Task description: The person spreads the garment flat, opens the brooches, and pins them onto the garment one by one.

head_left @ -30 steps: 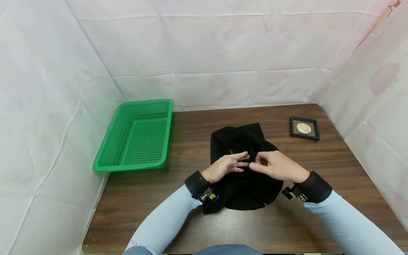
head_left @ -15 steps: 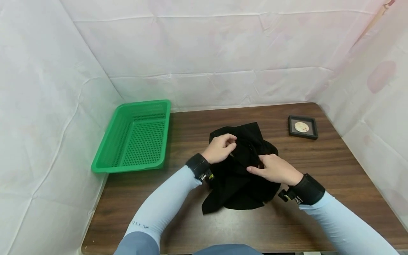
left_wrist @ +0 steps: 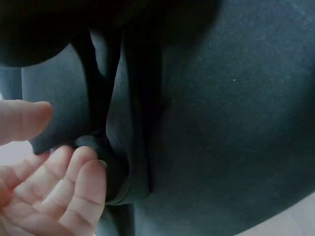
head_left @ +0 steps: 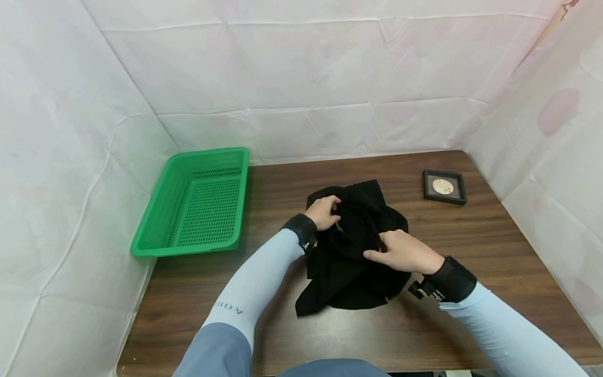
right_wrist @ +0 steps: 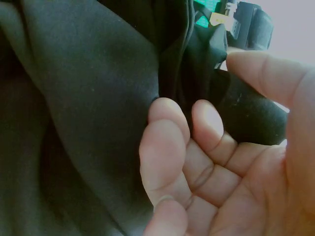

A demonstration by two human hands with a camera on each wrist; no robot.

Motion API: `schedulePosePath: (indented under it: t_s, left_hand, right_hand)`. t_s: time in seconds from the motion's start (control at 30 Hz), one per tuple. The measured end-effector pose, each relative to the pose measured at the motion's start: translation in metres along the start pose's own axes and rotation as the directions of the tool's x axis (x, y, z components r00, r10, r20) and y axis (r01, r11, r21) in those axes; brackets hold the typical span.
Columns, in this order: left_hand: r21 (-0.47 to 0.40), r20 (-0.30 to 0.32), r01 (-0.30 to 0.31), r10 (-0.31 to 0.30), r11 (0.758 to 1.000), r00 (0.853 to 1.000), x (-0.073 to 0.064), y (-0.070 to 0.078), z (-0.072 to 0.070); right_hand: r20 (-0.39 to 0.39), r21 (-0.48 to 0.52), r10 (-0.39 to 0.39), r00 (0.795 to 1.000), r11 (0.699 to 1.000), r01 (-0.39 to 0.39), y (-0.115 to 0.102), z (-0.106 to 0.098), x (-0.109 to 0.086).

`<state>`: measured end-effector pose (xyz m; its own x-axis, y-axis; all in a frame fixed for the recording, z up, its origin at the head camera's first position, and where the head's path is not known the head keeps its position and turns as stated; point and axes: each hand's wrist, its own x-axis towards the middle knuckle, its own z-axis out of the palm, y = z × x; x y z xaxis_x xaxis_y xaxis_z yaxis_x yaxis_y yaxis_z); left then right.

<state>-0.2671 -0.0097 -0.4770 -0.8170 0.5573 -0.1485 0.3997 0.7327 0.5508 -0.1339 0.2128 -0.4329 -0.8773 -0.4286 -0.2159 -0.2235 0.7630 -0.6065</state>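
Note:
A bunched black piece of clothing [head_left: 358, 272] lies on the wooden table in front of the person; folds hide its exact kind. At its upper left edge is the left hand [head_left: 322, 212]. In the left wrist view, loosely bent fingers [left_wrist: 83, 191] touch a fold of the dark fabric [left_wrist: 231, 113], with the thumb held apart. On the right side of the cloth rests the right hand [head_left: 402, 251]. Its fingers [right_wrist: 165, 152] are slightly bent against the fabric [right_wrist: 93, 98] in the right wrist view, and a gap separates them from the thumb.
A green perforated basket [head_left: 235, 209] stands at the left rear of the table [head_left: 198, 314]. Toward the back right lies a small black frame [head_left: 430, 193] with a round pale disc [head_left: 443, 186]. White sheeting [head_left: 301, 63] walls the table at the back and sides.
The left hand has moved from the middle of the cloth to its upper left edge. The right hand has spread its thumb and fingers and settled lower on the cloth.

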Motion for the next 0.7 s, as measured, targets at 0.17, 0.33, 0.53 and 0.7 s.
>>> schedulePosePath:
  t_s: [0.17,0.33,0.53,0.7]
  left_hand:
    - [-0.007,-0.03,-0.017,0.017,1.0,0.999,-0.004,-0.006,-0.001]
    - [-0.03,-0.051,-0.066,0.065,0.997,0.997,-0.016,-0.005,-0.013]
    - [-0.049,-0.078,-0.102,0.098,0.994,0.992,-0.027,0.003,-0.04]
    - [-0.041,-0.103,-0.123,0.119,0.992,0.988,-0.039,0.011,-0.068]
  right_hand:
    - [0.018,0.005,-0.009,1.0,1.0,0.009,0.0,0.0,0.002]
    - [0.004,-0.014,-0.006,1.0,1.0,0.006,0.0,-0.004,0.001]
    - [-0.013,-0.03,-0.049,0.999,0.998,0.049,-0.005,-0.02,-0.004]
    - [-0.026,-0.044,-0.066,0.997,0.997,0.065,-0.009,-0.038,-0.005]
